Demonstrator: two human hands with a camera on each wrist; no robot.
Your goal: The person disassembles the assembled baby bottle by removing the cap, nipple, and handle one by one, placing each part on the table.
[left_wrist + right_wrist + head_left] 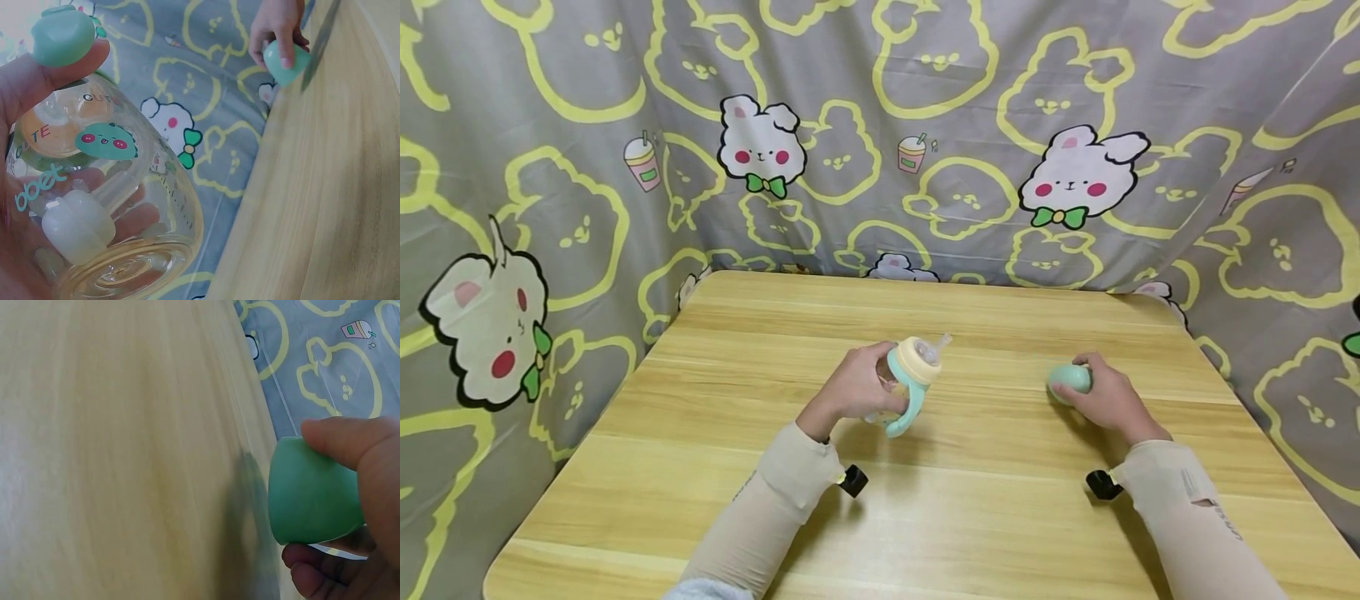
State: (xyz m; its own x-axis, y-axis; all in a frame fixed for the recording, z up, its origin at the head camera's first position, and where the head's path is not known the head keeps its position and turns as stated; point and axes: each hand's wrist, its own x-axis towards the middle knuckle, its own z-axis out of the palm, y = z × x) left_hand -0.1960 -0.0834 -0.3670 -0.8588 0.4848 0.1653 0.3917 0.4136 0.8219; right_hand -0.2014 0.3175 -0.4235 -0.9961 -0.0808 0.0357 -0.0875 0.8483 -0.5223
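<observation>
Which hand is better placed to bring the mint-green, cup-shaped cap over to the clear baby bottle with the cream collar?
Likely the right hand: it grips the cap, while the left hand is occupied holding the bottle, whose clear straw tip stands uncovered.

Mint-and-cream bottle [153,181], mint cap [312,490], yellow-on-grey cartoon curtain [842,229].
The bottle's clear body carries a green cartoon face [107,141] with pink cheeks; its collar [912,360] is pale yellow, its handle [914,410] mint. White rabbits [1081,173] with green bows dot the curtain. Light wood grain streaks the desk [970,517].
</observation>
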